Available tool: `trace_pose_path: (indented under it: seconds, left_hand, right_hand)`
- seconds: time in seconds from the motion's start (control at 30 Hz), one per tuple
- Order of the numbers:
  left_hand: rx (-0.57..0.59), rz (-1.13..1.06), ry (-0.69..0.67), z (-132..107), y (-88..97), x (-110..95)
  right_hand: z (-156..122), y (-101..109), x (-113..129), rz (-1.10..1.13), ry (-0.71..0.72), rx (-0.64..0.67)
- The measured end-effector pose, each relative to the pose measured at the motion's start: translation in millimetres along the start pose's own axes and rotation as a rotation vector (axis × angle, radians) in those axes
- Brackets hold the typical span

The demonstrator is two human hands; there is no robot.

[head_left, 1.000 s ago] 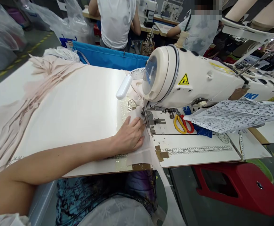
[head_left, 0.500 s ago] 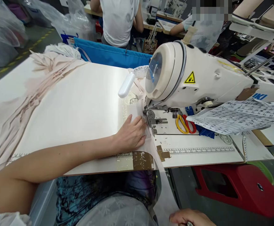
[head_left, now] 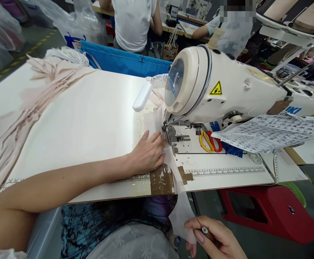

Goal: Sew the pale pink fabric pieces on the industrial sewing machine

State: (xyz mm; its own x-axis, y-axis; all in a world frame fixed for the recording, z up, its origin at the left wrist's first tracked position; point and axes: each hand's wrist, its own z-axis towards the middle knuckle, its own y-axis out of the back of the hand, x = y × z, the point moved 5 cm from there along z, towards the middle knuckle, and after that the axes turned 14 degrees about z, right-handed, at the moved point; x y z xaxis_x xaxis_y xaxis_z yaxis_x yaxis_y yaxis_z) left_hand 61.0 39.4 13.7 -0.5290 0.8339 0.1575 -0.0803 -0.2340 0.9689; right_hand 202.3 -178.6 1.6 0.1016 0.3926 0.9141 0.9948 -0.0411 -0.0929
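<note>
My left hand (head_left: 148,153) lies flat, fingers together, pressing a pale fabric strip (head_left: 178,210) onto the table just left of the presser foot (head_left: 169,133) of a white sewing machine (head_left: 221,90). The strip runs from under the needle off the table's front edge. Below the edge, my right hand (head_left: 213,239) pinches the strip's hanging end and also grips a thin metal-tipped tool (head_left: 205,231).
Yellow and red scissors (head_left: 210,141) and a printed sheet (head_left: 270,131) lie on the machine bed. Pink fabric pieces (head_left: 30,108) pile at the table's left. A red stool (head_left: 267,212) stands at right. Two people sit at machines beyond a blue bin (head_left: 124,63).
My right hand has come up into view at the bottom holding the strip's end. The strip has fed further toward the needle, uncovering brown tape on the table edge.
</note>
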Motion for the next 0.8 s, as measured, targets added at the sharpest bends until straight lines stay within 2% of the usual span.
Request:
trace_pose_path:
  seconds: [0.13,0.23,0.43,0.57,0.7,0.8]
  left_hand:
    - [0.006,0.009,0.003,0,-0.6,1]
    - [0.007,0.012,0.004,1,-0.7,1]
    - [-0.023,0.056,-0.003,5,0.7,3]
    - [-0.004,0.113,0.001,11,1.5,6]
    - [0.016,0.119,0.003,12,3.5,9]
    - [0.039,0.103,-0.004,9,4.0,11]
  right_hand:
    - [12,-8,10,0.026,0.092,0.051]
    - [18,-11,11,0.021,0.093,0.032]
    - [24,-18,6,0.164,0.036,-0.108]
    - [27,-35,-4,0.492,-0.032,-0.191]
    - [34,-60,-25,0.910,-0.142,-0.195]
    - [36,-70,-38,0.979,-0.181,-0.245]
